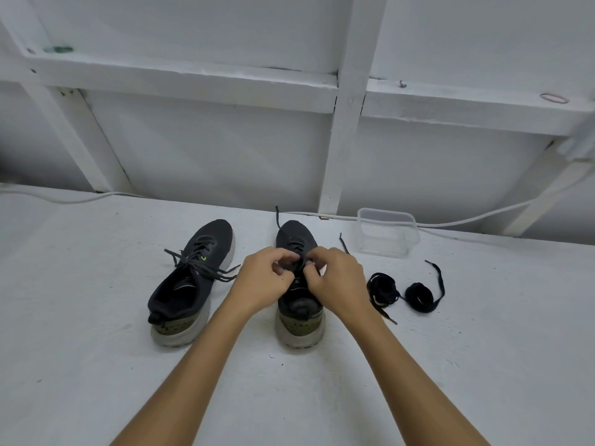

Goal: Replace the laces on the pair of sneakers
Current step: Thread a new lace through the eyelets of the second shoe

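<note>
both hands, left hand (264, 278) and right hand (335, 278), pinch the lace (301, 259) over the right sneaker (299, 313).

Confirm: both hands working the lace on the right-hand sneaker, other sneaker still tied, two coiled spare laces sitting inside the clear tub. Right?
Not quite. The head view shows the two coiled spare laces lying on the white surface in front of the clear tub, not inside it. The rest holds: left hand and right hand pinch the lace on the right-hand sneaker; the other sneaker is tied.
</note>
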`<state>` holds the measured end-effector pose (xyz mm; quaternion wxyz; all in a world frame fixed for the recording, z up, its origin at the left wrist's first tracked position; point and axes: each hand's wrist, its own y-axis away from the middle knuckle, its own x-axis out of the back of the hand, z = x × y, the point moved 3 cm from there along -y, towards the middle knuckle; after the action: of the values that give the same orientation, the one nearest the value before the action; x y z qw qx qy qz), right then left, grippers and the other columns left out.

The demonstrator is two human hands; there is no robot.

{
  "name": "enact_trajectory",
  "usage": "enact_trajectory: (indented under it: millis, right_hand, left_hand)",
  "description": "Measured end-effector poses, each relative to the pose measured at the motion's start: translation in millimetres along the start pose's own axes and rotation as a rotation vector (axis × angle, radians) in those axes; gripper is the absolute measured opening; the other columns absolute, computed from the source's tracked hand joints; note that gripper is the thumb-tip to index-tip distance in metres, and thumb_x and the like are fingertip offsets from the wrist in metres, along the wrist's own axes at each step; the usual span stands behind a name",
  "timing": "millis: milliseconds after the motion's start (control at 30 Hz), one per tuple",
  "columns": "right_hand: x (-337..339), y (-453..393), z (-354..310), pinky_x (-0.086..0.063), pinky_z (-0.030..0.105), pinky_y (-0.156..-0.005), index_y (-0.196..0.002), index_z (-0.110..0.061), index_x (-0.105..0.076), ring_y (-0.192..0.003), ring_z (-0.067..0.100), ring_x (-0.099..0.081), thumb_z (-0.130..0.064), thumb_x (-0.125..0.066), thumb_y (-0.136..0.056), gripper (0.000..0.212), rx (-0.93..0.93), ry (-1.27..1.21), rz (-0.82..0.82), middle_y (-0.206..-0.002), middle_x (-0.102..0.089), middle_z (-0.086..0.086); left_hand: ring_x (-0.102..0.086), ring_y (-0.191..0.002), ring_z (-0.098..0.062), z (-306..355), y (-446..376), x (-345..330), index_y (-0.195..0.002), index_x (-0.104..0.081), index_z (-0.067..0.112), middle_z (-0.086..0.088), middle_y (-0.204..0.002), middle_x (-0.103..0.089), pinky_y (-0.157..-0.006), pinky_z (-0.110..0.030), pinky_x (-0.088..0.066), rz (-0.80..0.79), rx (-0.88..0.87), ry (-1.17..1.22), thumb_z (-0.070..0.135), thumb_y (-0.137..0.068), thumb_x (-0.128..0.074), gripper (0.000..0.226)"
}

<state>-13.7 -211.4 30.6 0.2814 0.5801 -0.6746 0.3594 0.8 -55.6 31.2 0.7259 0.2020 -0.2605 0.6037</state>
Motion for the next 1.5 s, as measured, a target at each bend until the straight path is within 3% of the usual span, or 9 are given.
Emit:
enact_trajectory:
  millis: [267,433,533,667,900,1000,1100,1300,1500]
  right_hand:
    - [9,-8,2,-0.045,0.027,-0.071,-0.088,-0.009,-0.067,-0.076,0.01,-0.057,-0.028,-0.057,-0.102,0.025,-0.402,-0.87,-0.093,-0.08,-0.067,-0.003]
    - [24,-24,1,-0.051,0.033,-0.08,-0.113,-0.021,-0.066,-0.084,0.013,-0.067,-0.024,-0.043,-0.105,0.025,-0.48,-1.162,-0.114,-0.078,-0.067,-0.006]
    - [32,-32,4,-0.054,0.024,-0.067,-0.118,-0.022,-0.068,-0.078,0.012,-0.069,-0.027,-0.048,-0.106,0.024,-0.487,-1.148,-0.061,-0.083,-0.064,-0.004]
    - [34,-40,2,-0.05,0.018,-0.054,-0.118,-0.017,-0.073,-0.054,0.009,-0.059,-0.015,-0.057,-0.1,0.024,-0.466,-0.863,-0.096,-0.076,-0.064,-0.001]
    - [38,-48,-27,-0.054,0.026,-0.068,-0.079,-0.028,-0.078,-0.065,0.012,-0.06,-0.041,-0.066,-0.094,0.023,-0.107,-0.454,-0.41,-0.07,-0.063,-0.001]
    - [41,-51,-21,-0.053,0.025,-0.065,-0.083,-0.015,-0.076,-0.06,0.012,-0.059,-0.037,-0.061,-0.1,0.032,-0.139,-0.501,-0.369,-0.064,-0.06,0.001]
    - [44,-50,-9,-0.052,0.02,-0.062,-0.098,-0.001,-0.073,-0.06,0.01,-0.057,-0.029,-0.061,-0.101,0.031,-0.194,-0.573,-0.341,-0.067,-0.058,0.0]
    - [44,-52,-3,-0.053,0.028,-0.073,-0.092,-0.012,-0.071,-0.066,0.007,-0.062,-0.03,-0.065,-0.099,0.02,-0.203,-0.603,-0.296,-0.081,-0.071,-0.002]
    - [54,-50,-10,-0.051,0.026,-0.073,-0.094,-0.002,-0.069,-0.071,0.006,-0.065,-0.023,-0.061,-0.1,0.023,-0.093,-0.532,-0.366,-0.078,-0.071,-0.002]
  left_hand:
    - [-0.061,-0.085,-0.007,5,-8,-2,-0.094,-0.073,0.032,0.013,-0.094,-0.063,-0.077,-0.022,-0.048,0.049,-0.08,-0.102,0.027,-0.085,-0.077,0.011]
    - [-0.062,-0.091,-0.011,8,-16,5,-0.086,-0.064,0.024,0.006,-0.093,-0.069,-0.073,-0.021,-0.042,-0.039,0.162,0.361,0.021,-0.095,-0.064,0.01]
    - [-0.059,-0.089,-0.01,20,-24,20,-0.086,-0.062,0.024,0.008,-0.09,-0.068,-0.072,-0.03,-0.037,0.008,0.252,0.592,0.022,-0.1,-0.054,0.016]
    - [-0.06,-0.088,-0.005,38,-39,45,-0.099,-0.069,0.026,0.015,-0.094,-0.069,-0.073,-0.027,-0.04,0.048,0.107,0.516,0.033,-0.104,-0.05,0.021]
    - [-0.064,-0.101,-0.013,53,-55,47,-0.088,-0.075,0.042,-0.002,-0.11,-0.072,-0.105,-0.041,-0.045,-0.091,-0.021,0.208,0.046,-0.098,-0.055,0.022]
    - [-0.067,-0.098,-0.001,46,-52,46,-0.093,-0.074,0.04,0.012,-0.096,-0.076,-0.093,-0.026,-0.049,-0.114,0.035,0.184,0.048,-0.1,-0.052,0.025]
    - [-0.067,-0.084,-0.009,28,-47,45,-0.095,-0.072,0.034,0.01,-0.08,-0.075,-0.085,-0.035,-0.049,-0.124,0.069,0.124,0.049,-0.097,-0.058,0.02]
    - [-0.07,-0.091,-0.007,27,-29,20,-0.094,-0.074,0.018,0.003,-0.086,-0.078,-0.082,-0.024,-0.049,-0.27,0.106,0.253,0.024,-0.09,-0.073,0.007]
    - [-0.067,-0.084,-0.005,34,-38,6,-0.103,-0.067,0.029,0.011,-0.075,-0.073,-0.075,-0.026,-0.051,-0.032,0.096,0.04,0.042,-0.081,-0.078,0.028]
